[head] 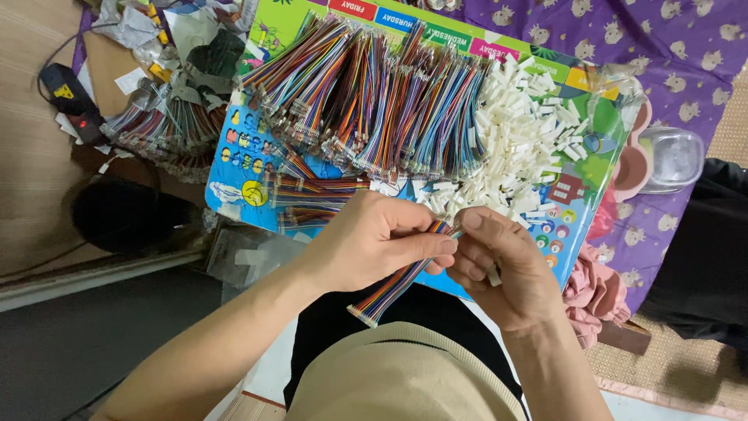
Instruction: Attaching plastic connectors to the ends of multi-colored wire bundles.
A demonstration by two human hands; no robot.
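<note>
The left hand [374, 242] has its thumb and forefinger closed tight on the upper end of a multicoloured ribbon cable [397, 284]. The right hand [502, 269] meets it there, with the fingertips pinched on the same end, and a small white connector housing [493, 276] shows between its lower fingers. The cable is held in the air above the person's lap, just in front of the near edge of the colourful board [576, 226].

I judge the cable to be very light and soft; it bends easily, so the free part hangs without support. Its thin wires and the small metal ends look delicate, so the best place to hold it is close to the end being worked on, as both hands do now. The long axis runs diagonally: the pinched end points up and to the right, the free end with its pale connector points down and to the left, toward the body.

On the board lie many bundles of similar cables [374, 101], and beside them a pile of white housings [522, 132]. A clear plastic cup [674, 160] stands on the purple cloth [662, 47].
</note>
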